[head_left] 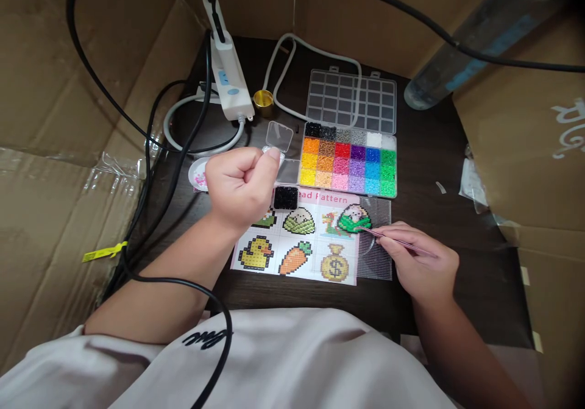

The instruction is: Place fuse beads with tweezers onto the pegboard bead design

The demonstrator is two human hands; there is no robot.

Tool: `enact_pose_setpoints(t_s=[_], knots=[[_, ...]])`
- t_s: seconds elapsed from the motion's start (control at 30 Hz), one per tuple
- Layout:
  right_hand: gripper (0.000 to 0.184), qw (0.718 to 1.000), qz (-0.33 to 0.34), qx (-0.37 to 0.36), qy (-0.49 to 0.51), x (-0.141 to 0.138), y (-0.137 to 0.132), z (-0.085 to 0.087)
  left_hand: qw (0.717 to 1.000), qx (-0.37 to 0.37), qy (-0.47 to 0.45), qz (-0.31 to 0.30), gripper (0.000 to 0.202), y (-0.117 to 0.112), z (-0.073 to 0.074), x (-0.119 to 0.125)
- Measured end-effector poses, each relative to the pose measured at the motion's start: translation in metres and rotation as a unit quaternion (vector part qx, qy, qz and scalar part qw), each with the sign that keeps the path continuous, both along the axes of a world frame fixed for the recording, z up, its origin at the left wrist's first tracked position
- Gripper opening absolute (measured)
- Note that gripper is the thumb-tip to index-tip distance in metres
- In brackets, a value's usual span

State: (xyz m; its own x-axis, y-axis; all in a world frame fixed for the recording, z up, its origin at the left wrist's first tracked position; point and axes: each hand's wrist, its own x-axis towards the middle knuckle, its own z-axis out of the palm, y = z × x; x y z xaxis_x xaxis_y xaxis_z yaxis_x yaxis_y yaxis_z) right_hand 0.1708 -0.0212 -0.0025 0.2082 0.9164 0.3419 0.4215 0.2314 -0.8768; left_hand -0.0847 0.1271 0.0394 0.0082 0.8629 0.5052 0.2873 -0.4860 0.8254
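Observation:
My left hand (242, 183) is closed in a fist, pinching a small clear box (273, 152) under the thumb; its clear lid (279, 136) stands up. What is inside is mostly hidden, though something whitish shows. Between thumb and fingers of my right hand (420, 259) is a pair of pink tweezers (406, 242), tips at the lower edge of a green, white and pink bead figure (354, 221). That figure lies across the pattern sheet (256, 275) and a clear pegboard (381, 263). A small box of black beads (286, 198) sits at the sheet's top edge.
Behind the sheet is a divided bead case (349, 160) with its lid (351, 99) folded back. A white dish with pink beads (198, 175), a gold cup (264, 102) and a power strip (231, 83) stand left. Black cables hang across; cardboard walls (543, 171) surround the table.

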Motion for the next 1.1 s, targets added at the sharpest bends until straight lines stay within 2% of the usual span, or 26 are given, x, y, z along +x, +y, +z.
enact_pose_setpoints(t_s=[0.2,0.47,0.77,1.1], knots=[[0.028,1.0,0.004,-0.001,-0.004,0.0004,-0.0008,-0.0011,1.0,-0.012,0.006,0.002,0.068,-0.0014,0.0007,-0.0002],[0.029,1.0,0.005,0.002,-0.011,0.0001,-0.0005,-0.0004,0.999,0.041,-0.014,-0.032,0.063,0.0023,-0.0008,-0.0015],[0.036,1.0,0.009,0.003,-0.013,0.0001,-0.0007,-0.001,0.997,0.055,-0.027,-0.052,0.062,0.0031,0.0016,-0.0004],[0.035,1.0,0.004,0.008,-0.005,0.0,-0.0011,0.0005,0.997,0.051,-0.026,-0.045,0.065,0.0037,-0.001,-0.0001]])
